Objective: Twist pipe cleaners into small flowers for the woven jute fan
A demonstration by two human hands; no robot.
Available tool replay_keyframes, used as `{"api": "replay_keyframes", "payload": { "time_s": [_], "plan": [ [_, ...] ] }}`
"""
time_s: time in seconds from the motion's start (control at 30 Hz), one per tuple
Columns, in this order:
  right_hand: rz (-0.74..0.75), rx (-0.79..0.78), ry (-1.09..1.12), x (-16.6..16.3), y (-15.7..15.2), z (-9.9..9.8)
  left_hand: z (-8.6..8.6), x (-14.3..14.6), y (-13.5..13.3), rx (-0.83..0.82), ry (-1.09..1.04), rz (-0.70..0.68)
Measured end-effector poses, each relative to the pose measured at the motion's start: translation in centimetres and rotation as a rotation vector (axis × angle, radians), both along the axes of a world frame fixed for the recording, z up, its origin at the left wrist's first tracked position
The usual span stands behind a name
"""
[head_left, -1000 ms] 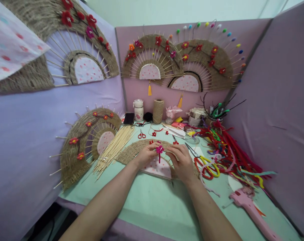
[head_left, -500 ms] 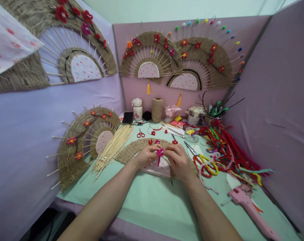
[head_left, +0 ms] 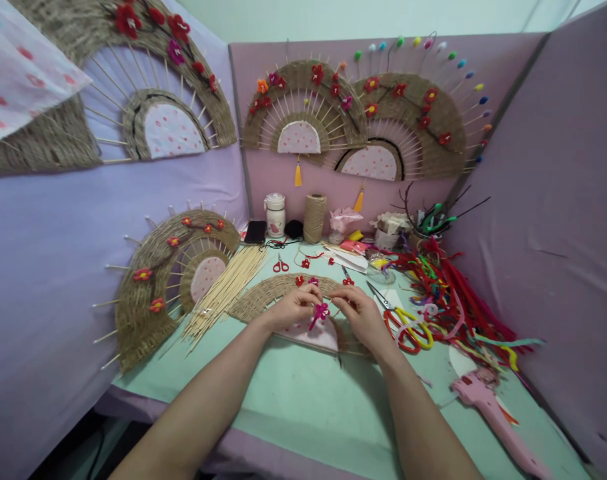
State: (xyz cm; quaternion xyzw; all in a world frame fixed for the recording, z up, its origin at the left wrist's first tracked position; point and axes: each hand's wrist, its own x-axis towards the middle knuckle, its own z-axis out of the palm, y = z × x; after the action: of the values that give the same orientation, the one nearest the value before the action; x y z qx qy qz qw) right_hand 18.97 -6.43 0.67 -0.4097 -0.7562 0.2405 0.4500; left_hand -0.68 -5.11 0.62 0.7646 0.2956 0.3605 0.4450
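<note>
Our left hand (head_left: 294, 309) pinches a shaped, unattached flower (head_left: 322, 311), stem (head_left: 313, 323) toward seven o'clock; our right hand (head_left: 358, 312) half-curls, hold unclear.

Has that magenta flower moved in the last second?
Yes: judged against the small red scissors, the magenta flower now sits lower in the view and slightly farther right.

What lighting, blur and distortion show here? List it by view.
Head view: soft light, a faint shadow on the green table below the right hand; head view: the magenta flower in the left hand lacks crisp detail; head view: wide-angle stretch towards the edges, seemingly on the glue gun.
</note>
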Motion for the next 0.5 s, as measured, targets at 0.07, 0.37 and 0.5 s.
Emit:
{"api": "replay_keyframes", "payload": {
  "time_s": [0.07,0.37,0.5],
  "plan": [
    [0.026,-0.082,-0.059,0.1,0.1,-0.2,-0.1,0.0,0.1,0.058,0.080,-0.003],
    [0.095,-0.136,-0.222,-0.1,-0.6,0.4,-0.8,-0.1,0.5,0.134,0.208,-0.045],
    [0.082,-0.062,-0.267,-0.3,-1.0,1.0,-0.9,-0.1,0.4,0.108,0.192,-0.056]
  ]
}}
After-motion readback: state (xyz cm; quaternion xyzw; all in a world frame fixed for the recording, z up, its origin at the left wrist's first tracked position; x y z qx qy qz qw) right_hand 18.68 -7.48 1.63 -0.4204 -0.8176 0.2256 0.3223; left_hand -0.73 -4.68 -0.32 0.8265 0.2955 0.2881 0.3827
